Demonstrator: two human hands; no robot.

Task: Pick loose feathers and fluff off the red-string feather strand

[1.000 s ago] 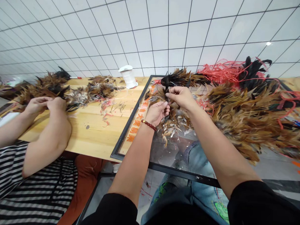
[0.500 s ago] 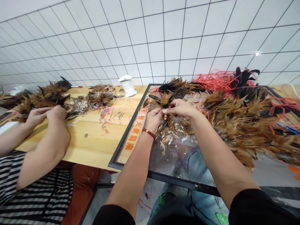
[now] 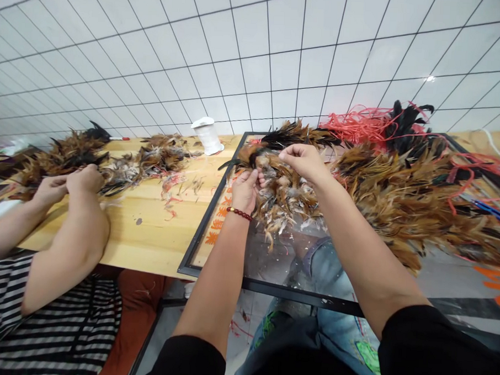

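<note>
Wearing a beaded bracelet, my left hand (image 3: 245, 192) is closed in a pinch at the base of a small bunch of brown and black feathers (image 3: 251, 154). The bunch spreads out above my fingers, toward the wall. Apart from it, to the right, my right hand (image 3: 306, 161) has thumb and forefinger pressed together; whatever they hold is too fine to make out. Below and between both hands lies a heap of loose fluffy feathers (image 3: 280, 202) on the black-framed glass panel (image 3: 271, 266).
Long brown feathers (image 3: 398, 199) cover the panel's right side, with pink ribbon (image 3: 356, 127) and black feathers (image 3: 404, 128) behind. Blue scissors (image 3: 493, 213) lie far right. A white spool (image 3: 208, 136) stands near the wall. A co-worker's hands (image 3: 68, 185) handle feathers at left.
My hands have parted: the right moved away to the right, the left slightly left with the feather bunch. The view has shifted a little.
</note>
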